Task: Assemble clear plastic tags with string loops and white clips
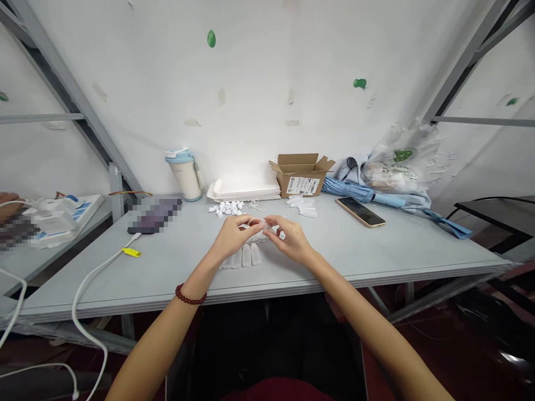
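Observation:
My left hand point(234, 236) and my right hand point(293, 239) meet above the middle of the desk, thumbs and index fingers pinched. Between their fingertips is a small translucent plastic tube point(268, 227), partly covered by the fingers. A thin white cord shows at the left fingertips; whether it is joined to the tube I cannot tell. Just below lie several translucent plastic tubes point(246, 255) side by side, some partly behind my left hand. Small white plastic caps point(229, 208) form a pile beyond my hands, with loose white cords point(257, 206) beside them. More clear tubes point(306, 208) lie to the right.
Along the wall stand a cream tumbler point(185, 175), a white stack of flat sheets point(246, 189) and an open cardboard box point(298, 181). A phone point(360, 211), a blue umbrella point(351, 189) and a plastic bag point(401, 167) are right. A cabled phone point(154, 216) lies left.

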Motion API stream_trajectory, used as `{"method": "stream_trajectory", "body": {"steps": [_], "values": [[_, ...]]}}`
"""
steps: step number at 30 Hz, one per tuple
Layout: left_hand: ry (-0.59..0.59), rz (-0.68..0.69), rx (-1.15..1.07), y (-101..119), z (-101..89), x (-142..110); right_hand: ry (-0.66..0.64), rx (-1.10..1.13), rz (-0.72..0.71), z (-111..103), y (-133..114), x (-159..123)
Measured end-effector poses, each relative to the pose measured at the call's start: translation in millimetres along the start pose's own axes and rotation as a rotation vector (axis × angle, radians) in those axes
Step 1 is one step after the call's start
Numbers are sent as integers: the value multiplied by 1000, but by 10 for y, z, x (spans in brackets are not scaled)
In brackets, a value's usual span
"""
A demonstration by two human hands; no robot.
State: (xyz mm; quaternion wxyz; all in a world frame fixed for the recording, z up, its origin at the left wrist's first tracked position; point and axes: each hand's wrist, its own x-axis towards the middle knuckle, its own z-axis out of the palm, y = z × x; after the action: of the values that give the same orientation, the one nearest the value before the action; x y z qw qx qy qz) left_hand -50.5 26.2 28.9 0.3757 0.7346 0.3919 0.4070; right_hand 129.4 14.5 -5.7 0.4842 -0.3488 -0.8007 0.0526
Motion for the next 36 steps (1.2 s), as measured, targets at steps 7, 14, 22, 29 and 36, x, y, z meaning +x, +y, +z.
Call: {"method": "stream_trajectory", "body": {"steps": [7,14,22,29,36], "values": [[75,-1,56,-14,32,-18,-59,13,30,10,-20,4],[78,4,101,24,29,-15,-99,473,476,-79,-61,77],[42,401,361,100,42,-76,-148,867,733,-215,-109,150],[9,581,565,94,53,-108,-229,983,724,-250,-86,130],[-79,511,622,129,31,-130,-322,881,732,-248,-105,135]]}}
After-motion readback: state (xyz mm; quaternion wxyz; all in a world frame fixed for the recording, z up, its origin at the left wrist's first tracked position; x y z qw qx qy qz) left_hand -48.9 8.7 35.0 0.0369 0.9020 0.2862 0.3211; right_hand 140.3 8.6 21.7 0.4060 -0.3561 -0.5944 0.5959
